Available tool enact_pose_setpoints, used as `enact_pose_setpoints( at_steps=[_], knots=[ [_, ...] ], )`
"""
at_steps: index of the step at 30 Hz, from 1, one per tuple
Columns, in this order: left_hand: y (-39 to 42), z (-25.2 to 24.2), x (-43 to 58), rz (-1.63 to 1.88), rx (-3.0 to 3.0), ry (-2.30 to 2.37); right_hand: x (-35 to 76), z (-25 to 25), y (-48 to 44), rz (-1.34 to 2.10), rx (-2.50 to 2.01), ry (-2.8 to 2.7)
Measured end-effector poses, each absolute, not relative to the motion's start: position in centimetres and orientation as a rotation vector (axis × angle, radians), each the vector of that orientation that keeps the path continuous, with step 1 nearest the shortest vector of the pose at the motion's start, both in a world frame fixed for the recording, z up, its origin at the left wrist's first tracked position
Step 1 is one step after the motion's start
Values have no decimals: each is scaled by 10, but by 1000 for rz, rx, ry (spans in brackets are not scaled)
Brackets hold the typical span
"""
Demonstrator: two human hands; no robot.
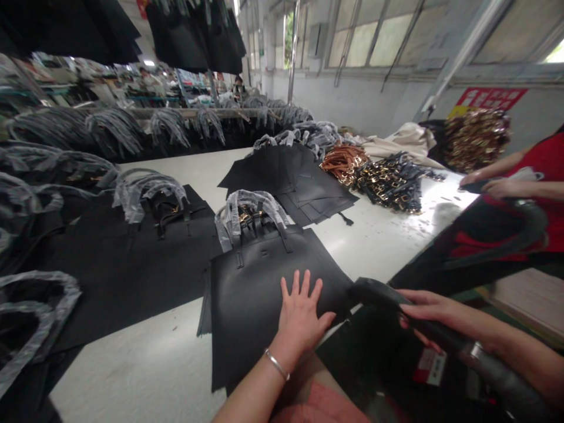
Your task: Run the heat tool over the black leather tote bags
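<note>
My left hand (302, 314) lies flat with spread fingers on the front of a black leather handbag (247, 294). The bag rests on the table, its handles (259, 207) wrapped in clear plastic and pointing away from me. More black bag pieces are stacked beneath it. Wrapped around a black hose nozzle (376, 292), my right hand (427, 311) holds it at the bag's right edge. The nozzle's tip is close to the leather; whether it touches I cannot tell. A thick hose (506, 370) runs from it to the lower right.
More black bags (145, 276) lie at the left. Behind are fanned black panels (282, 170), brown straps (346, 161) and black straps with gold buckles (392, 182). At right a co-worker's hands (502, 182) hold another black hose. Bags (198, 41) hang overhead.
</note>
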State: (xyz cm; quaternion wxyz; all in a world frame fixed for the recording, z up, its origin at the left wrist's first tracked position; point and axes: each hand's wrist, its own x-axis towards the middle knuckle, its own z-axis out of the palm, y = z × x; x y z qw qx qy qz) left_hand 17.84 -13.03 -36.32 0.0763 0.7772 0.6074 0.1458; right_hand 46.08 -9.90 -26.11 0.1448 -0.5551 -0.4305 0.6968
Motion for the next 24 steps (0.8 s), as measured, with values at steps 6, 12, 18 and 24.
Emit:
enact_pose_setpoints(
  at_steps=[6, 12, 18, 24],
  knots=[
    [-128, -362, 178, 415, 2341, 1822, 449, -272, -100, 2036, -1557, -1200],
    [-136, -362, 178, 431, 2366, 1801, 439, -277, -77, 1698, -1460, -1188],
    [-107, -356, 204, 452, 2430, 1738, 475, -276, -104, 1588, -1553, -1066],
    [-45, -348, 241, 169, 2933, 1136, 486, -292, -144, 1610, -1643, -952]
  ],
)
